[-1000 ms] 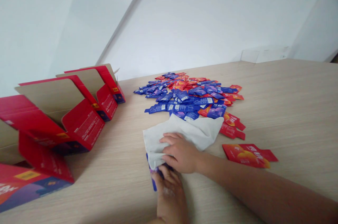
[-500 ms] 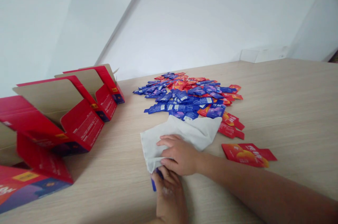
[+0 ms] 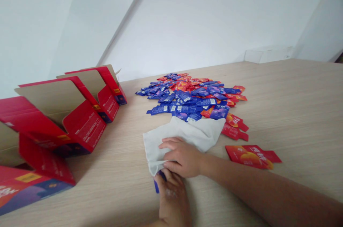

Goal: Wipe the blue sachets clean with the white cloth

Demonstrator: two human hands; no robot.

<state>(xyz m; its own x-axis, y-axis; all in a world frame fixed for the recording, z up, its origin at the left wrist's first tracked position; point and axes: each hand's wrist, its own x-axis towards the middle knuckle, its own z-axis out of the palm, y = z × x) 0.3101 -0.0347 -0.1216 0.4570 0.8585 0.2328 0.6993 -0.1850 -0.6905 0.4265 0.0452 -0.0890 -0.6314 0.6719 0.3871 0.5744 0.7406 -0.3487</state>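
Observation:
A white cloth point(image 3: 198, 130) lies spread on the table in front of me. My right hand point(image 3: 183, 157) rests on its left part, fingers apart and pressed down on the fabric. Just below, my left hand point(image 3: 173, 195) is closed on a blue packet point(image 3: 157, 186); only a small strip of it shows, the rest being hidden by the fingers and the cloth. The two hands touch or nearly touch. Beyond the cloth spreads a pile of blue packets point(image 3: 206, 102) and red-orange packets. One red packet point(image 3: 250, 157) lies apart, right of the cloth.
Along the left side stands a row of several open red boxes point(image 3: 84, 127), their flaps raised. A pale wall point(image 3: 203, 23) rises behind the wooden table point(image 3: 294, 112). At the back right edge sits a clear or white box-shaped object point(image 3: 268, 55).
Both hands, the cloth and the packets stay where they were. The whole view has shifted only very slightly.

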